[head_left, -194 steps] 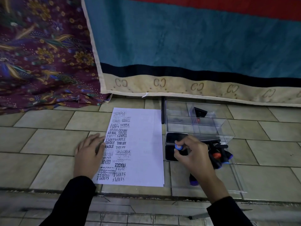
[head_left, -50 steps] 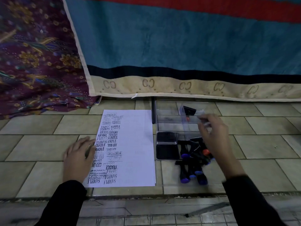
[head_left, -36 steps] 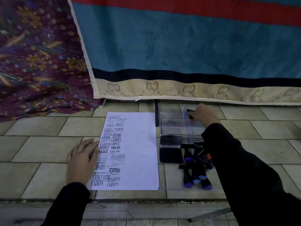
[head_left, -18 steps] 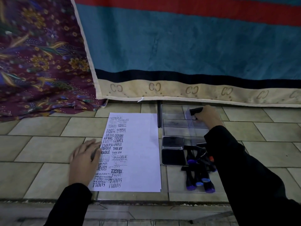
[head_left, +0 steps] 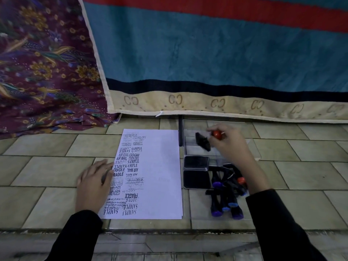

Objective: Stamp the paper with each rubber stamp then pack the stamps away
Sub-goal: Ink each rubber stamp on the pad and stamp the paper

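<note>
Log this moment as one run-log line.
left hand: flat on paper edge | right hand: holds red-capped stamp above clear box | other stamps: piled beside ink pad

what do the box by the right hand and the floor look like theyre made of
Box: clear hard plastic, likely acrylic; tiles show through its walls and the edges glint. Floor: glazed ceramic tile by the look, pale squares with dark grout lines and a faint sheen.

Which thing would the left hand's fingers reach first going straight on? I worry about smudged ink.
The left hand lies flat, fingers angled up and right; their tips already touch the paper's left edge, so the printed words come first.
</note>
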A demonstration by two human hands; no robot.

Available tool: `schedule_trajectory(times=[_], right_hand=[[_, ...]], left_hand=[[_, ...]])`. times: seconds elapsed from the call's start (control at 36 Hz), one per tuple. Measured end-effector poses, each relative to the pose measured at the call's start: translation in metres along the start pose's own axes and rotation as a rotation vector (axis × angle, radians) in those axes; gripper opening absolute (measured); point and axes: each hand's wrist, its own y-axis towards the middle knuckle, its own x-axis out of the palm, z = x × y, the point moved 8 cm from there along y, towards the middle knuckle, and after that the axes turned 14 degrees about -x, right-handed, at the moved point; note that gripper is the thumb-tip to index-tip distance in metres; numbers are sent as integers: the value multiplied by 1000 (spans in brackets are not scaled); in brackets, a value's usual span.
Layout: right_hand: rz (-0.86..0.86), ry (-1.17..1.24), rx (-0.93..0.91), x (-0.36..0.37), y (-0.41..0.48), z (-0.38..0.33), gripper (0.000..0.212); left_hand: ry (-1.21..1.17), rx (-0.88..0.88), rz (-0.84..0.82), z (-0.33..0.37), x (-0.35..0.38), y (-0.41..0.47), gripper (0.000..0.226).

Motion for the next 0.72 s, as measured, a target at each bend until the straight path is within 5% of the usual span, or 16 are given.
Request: schedule_trajectory(times=[0.19, 0.42, 0.72], right_hand=[[-152, -15, -75, 36, -39, -13, 34], [-146, -47, -137, 43, -51, -12, 24], [-233, -71, -150, 61, -60, -6, 28]], left_hand=[[-8, 5, 0, 1, -1, -1, 26], [-2, 3, -12, 5, -5, -4, 43], [1, 2, 3, 3, -3, -4, 27]])
